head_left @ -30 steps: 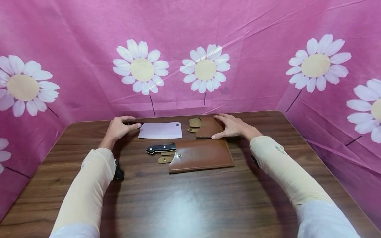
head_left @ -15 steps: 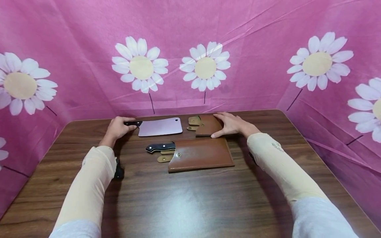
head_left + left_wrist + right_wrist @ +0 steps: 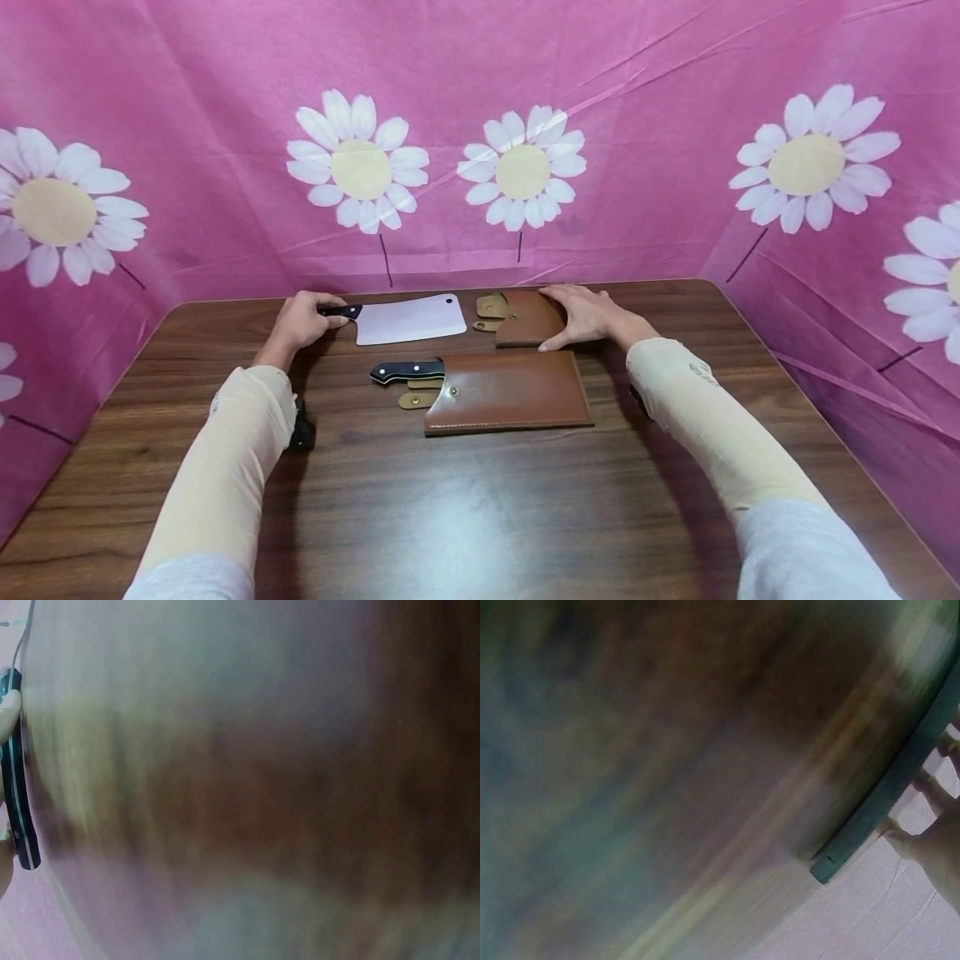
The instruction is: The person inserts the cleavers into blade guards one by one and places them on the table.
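Observation:
In the head view, a cleaver (image 3: 411, 320) with a pale blade and black riveted handle lies at the far left of the table. My left hand (image 3: 303, 318) pinches its handle (image 3: 21, 787), which the left wrist view shows between thumb and fingers. To the right, a brown leather knife sheath (image 3: 527, 318) has its tan snap straps pointing left. My right hand (image 3: 588, 317) grips this sheath across its width, thumb on the front edge, fingers at the back, covering its right end. The cleaver blade and the sheath's opening are a small gap apart.
A larger brown sheath (image 3: 517, 393) lies in front, with a black knife handle (image 3: 407, 372) sticking out on its left. The wooden table (image 3: 450, 517) ends at a pink flowered cloth (image 3: 450, 50) behind.
The left hand has taken hold of the cleaver's handle. The blade has tilted, its right end rising away from me, and shifted slightly right toward the sheath. The right hand stays on the sheath.

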The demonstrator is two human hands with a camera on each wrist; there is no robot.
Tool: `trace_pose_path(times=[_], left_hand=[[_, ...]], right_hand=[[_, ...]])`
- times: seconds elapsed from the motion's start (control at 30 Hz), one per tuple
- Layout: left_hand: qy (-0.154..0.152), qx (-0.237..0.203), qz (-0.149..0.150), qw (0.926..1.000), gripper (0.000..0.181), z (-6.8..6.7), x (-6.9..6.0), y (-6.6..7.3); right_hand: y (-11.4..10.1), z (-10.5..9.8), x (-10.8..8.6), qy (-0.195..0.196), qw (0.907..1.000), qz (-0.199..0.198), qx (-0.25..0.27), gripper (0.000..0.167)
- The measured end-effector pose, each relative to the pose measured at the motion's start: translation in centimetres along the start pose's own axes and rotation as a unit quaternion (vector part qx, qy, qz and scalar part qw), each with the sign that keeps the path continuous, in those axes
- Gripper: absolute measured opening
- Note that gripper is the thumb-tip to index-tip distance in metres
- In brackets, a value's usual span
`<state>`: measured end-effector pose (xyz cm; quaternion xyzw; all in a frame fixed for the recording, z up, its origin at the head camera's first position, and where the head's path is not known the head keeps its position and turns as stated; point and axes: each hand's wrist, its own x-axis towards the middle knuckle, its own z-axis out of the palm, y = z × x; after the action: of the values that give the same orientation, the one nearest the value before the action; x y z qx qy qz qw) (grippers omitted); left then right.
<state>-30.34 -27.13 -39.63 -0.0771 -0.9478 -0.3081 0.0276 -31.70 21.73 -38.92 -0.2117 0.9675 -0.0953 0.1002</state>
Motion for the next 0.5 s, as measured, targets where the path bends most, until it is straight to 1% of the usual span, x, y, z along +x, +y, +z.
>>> trace_pose_path(times=[0.17, 0.4, 0.5], left_hand=[[0.002, 0.011, 0.006, 0.9999, 0.028, -0.14, -0.01, 0.18], [-0.001, 0.016, 0.002, 0.9999, 0.029, -0.14, -0.14, 0.36], [-0.003, 0.017, 0.0, 0.9998, 0.029, -0.12, -0.14, 0.35]], right_hand=[[0.28, 0.19, -0.04, 0.024, 0.9997, -0.004, -0.003, 0.118], [0.25, -0.16, -0.27, 0.056, 0.998, -0.008, 0.03, 0.113], [0.28, -0.47, -0.31, 0.07, 0.9969, -0.007, 0.035, 0.111]])
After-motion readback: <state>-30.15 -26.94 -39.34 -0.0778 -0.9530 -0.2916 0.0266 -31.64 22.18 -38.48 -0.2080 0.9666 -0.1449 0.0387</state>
